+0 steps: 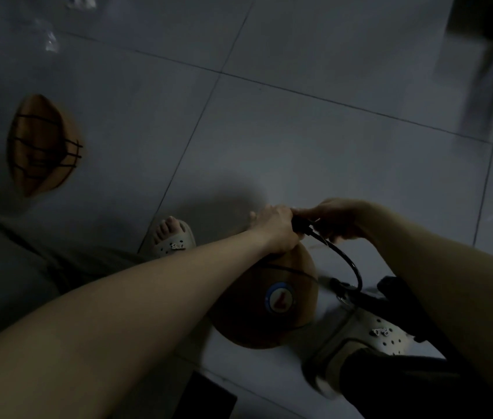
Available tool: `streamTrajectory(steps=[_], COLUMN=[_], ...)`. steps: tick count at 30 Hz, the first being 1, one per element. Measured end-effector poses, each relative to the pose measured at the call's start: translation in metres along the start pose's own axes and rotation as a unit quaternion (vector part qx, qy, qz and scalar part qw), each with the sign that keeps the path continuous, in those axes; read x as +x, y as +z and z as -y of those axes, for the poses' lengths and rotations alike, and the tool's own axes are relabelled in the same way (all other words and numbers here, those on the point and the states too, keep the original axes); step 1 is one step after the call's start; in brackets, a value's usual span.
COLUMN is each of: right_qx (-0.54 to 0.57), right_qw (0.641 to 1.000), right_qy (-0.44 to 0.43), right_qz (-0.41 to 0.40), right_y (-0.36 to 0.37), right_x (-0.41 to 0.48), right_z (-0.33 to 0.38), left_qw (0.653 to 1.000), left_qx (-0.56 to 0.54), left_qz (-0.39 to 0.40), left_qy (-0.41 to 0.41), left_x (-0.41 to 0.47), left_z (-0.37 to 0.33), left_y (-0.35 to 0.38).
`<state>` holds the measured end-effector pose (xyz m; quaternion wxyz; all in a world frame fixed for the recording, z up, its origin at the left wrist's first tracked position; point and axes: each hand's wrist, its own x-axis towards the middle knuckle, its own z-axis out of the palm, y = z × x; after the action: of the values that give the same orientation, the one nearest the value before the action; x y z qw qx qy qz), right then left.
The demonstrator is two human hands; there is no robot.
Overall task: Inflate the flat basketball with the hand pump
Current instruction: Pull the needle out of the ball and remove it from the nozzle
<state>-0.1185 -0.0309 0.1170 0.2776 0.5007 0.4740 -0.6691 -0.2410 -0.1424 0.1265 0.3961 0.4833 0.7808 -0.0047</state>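
An orange basketball (269, 306) with a round blue-and-red logo sits on the tiled floor between my feet. My left hand (275, 228) grips its top edge. My right hand (330, 219) pinches the black end of the pump hose (345, 261) right at the ball's top, next to my left hand. The hose curves down to the dark hand pump (369, 294), which lies on the floor by my right shoe, partly hidden under my right forearm.
A second, flattened orange basketball (42, 146) lies on the floor at the far left. My left sandal (172, 240) and right shoe (372, 331) flank the ball. A dark blurred object (487, 74) stands at the upper right. Small litter lies at the top left.
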Motion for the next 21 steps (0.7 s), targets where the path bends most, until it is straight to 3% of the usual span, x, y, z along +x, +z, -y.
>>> streamTrajectory(steps=[5,9,11,16,19,21], right_qx=[-0.052,-0.044,-0.074,-0.154,-0.177,-0.277], right_qw=[0.997,0.999,0.996,0.975,0.952,0.925], right_qy=[-0.019,-0.008,-0.037,-0.142,-0.188,-0.16], right_qz=[-0.061,0.022,0.019,-0.071,-0.167,-0.207], right_y=[-0.009,-0.004,0.003,0.022,0.011,0.003], right_x=[0.001,-0.003,-0.002,-0.003,-0.005,-0.005], right_z=[0.013,0.013,0.012,0.025,0.029,0.021], left_qw=[0.999,1.0,0.999,0.993,0.993,0.997], left_qx=[0.041,-0.001,-0.023,-0.105,-0.113,-0.05], left_qz=[0.014,0.004,0.024,0.057,0.011,-0.062], left_qy=[0.017,0.001,0.007,-0.014,-0.032,-0.017], left_x=[0.0,0.002,0.001,-0.009,-0.013,-0.015], left_z=[-0.007,0.007,0.016,0.038,0.057,0.062], left_y=[0.012,-0.002,-0.014,-0.024,-0.019,-0.015])
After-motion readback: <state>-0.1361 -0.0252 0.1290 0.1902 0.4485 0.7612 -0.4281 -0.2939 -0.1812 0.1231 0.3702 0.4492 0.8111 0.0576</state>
